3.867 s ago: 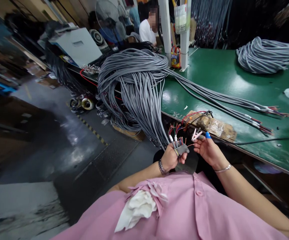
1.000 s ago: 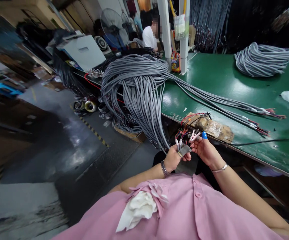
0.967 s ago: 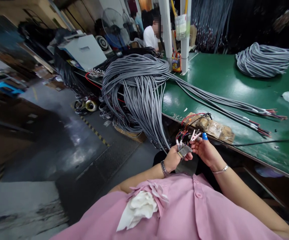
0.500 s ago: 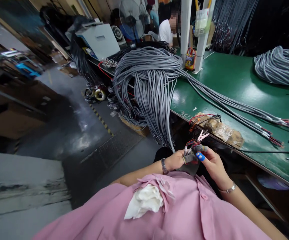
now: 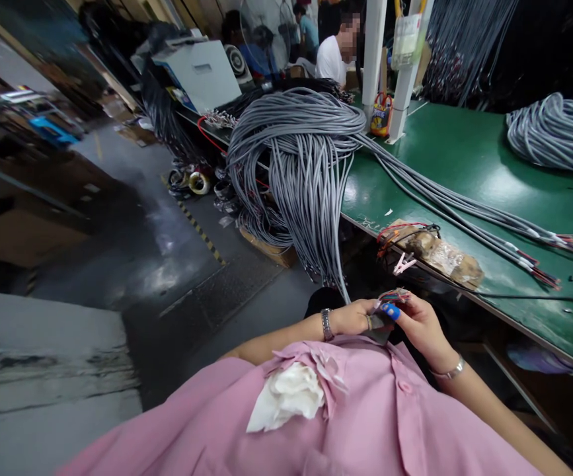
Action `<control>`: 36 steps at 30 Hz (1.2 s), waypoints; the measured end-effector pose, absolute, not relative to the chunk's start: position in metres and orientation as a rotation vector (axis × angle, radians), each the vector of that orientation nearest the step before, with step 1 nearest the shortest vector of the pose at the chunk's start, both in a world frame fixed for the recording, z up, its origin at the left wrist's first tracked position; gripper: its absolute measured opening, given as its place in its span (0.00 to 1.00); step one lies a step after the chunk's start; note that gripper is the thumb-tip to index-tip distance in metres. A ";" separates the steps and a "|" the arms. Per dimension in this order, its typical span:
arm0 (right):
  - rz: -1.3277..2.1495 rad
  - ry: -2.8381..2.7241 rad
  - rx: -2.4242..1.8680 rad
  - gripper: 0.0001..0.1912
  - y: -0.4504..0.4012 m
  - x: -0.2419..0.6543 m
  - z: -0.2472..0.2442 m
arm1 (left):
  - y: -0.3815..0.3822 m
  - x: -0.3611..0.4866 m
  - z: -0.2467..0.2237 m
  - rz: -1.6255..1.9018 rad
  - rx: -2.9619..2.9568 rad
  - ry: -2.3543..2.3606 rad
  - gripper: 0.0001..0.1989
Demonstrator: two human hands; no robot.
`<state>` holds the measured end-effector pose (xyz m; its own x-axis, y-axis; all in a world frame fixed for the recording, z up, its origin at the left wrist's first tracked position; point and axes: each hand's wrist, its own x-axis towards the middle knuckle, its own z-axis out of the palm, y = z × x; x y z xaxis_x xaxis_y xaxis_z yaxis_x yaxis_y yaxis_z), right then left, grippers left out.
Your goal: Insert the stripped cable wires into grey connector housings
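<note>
Close in front of my body, both hands meet around the stripped end of a grey cable, where thin coloured wires [image 5: 394, 295] fan out. My left hand [image 5: 358, 318] is closed on the cable end, and one finger wears a grey cover. My right hand [image 5: 423, 327] pinches the coloured wires, with a blue cover on its thumb. The exact fingertip contact is partly hidden. Just beyond the hands, a pink clip [image 5: 404, 264] hangs at the bench edge beside a taped, wrapped block [image 5: 447, 259]. A large bundle of grey cables [image 5: 306, 172] drapes over the bench edge to the left.
Several cables with bared ends [image 5: 529, 254] lie across the green bench [image 5: 469, 152]. A coiled grey cable bundle [image 5: 558, 132] sits at the far right. White posts [image 5: 374, 53] rise from the bench. Beyond them sits a person in a white shirt [image 5: 330, 61].
The coloured wires, earlier bunched upright near the pink clip, now lie across my right fingers. My hands have drawn slightly closer together, and the clip shows apart from the wires.
</note>
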<state>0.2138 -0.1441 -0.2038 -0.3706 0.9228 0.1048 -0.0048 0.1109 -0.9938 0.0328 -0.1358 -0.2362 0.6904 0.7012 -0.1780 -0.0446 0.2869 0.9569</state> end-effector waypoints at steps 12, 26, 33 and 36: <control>1.260 -1.512 -1.080 0.11 -0.137 0.264 -0.206 | -0.141 -0.026 -0.194 1.339 0.825 0.820 0.20; 1.518 -1.411 -1.023 0.11 -0.128 0.198 -0.184 | -0.145 0.024 -0.181 0.996 1.179 0.764 0.25; 1.564 -1.042 -0.992 0.12 -0.135 0.198 -0.197 | -0.145 0.033 -0.192 0.959 1.305 1.063 0.23; 1.547 -1.032 -0.977 0.11 -0.135 0.198 -0.198 | -0.145 0.031 -0.191 0.944 1.247 1.073 0.20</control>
